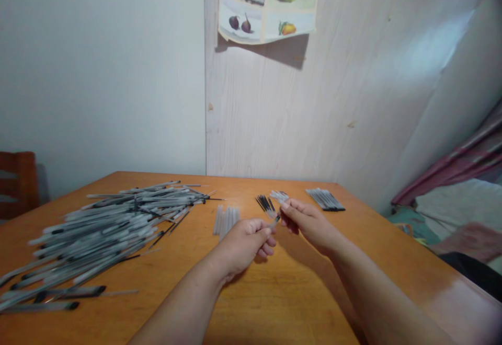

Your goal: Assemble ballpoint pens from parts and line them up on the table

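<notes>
Above the middle of the wooden table [274,303] my two hands meet. My left hand [246,240] is closed, pinching a thin clear pen barrel [275,222] between thumb and fingers. My right hand [304,218] is closed too, fingertips pinched at the barrel's far end; I cannot make out a separate part in it. A big heap of pens [102,230] with clear barrels and black ends lies at the left. Just beyond my hands lie a few clear barrels [225,218], a small bunch of black refills [265,203] and a little cluster of small parts [279,195].
A tidy row of finished pens [324,199] lies near the table's far right edge. A wood-panel wall with a fruit poster [266,2] stands behind. A dark wooden chair [18,180] is at the far left; bedding and cloth [458,204] lie to the right.
</notes>
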`<state>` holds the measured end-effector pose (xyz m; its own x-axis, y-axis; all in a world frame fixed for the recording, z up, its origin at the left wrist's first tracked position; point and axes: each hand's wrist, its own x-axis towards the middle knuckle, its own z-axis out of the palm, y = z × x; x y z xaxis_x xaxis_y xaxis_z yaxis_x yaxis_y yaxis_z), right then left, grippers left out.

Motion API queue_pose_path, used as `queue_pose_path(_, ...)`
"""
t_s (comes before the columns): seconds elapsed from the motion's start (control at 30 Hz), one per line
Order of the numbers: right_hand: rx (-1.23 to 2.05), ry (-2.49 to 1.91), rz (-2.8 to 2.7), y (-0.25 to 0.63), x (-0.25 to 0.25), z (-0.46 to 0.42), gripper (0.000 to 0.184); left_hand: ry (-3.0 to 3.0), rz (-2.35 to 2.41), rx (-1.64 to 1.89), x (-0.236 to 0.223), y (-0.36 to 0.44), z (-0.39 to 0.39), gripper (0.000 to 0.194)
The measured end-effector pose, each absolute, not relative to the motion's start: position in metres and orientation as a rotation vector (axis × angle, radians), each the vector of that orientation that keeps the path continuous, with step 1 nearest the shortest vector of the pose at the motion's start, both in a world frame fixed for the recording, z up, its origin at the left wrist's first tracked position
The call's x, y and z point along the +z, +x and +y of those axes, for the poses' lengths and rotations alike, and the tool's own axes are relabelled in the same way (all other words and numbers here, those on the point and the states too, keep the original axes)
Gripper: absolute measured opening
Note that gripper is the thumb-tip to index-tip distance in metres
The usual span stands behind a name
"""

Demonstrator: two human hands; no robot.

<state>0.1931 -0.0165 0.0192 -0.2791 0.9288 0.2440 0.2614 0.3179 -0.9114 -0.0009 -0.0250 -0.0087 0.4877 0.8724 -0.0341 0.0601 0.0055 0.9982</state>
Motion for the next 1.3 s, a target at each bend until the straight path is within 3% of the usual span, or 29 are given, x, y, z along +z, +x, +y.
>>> queue_pose_path(0.17,1.183,-0.957,-1.684,0.195,0.022,-0.019,0.027,1.380,0.809,0.774,-0.004,-0.004,-0.026,0.033)
queue_pose_path(0.53,1.288,-0.952,-1.629,0.198,0.018,-0.017,0.030,1.345,0.774,0.736,-0.003,-0.007,-0.029,0.035)
queue_pose_path(0.77,1.202,-1.012,-1.611,0.189,0.018,-0.019,0.035,1.358,0.852,0.827,-0.008,-0.001,-0.026,0.032)
queue_pose_path(1.0,1.009,-1.139,-1.595,0.176,0.016,-0.020,0.036,1.495,0.930,0.952,-0.010,0.002,-0.023,0.016)
queue_pose_path(1.3,0.893,-1.166,-1.496,0.165,0.013,-0.023,0.035,1.657,1.017,1.062,-0.003,0.000,-0.025,0.019)
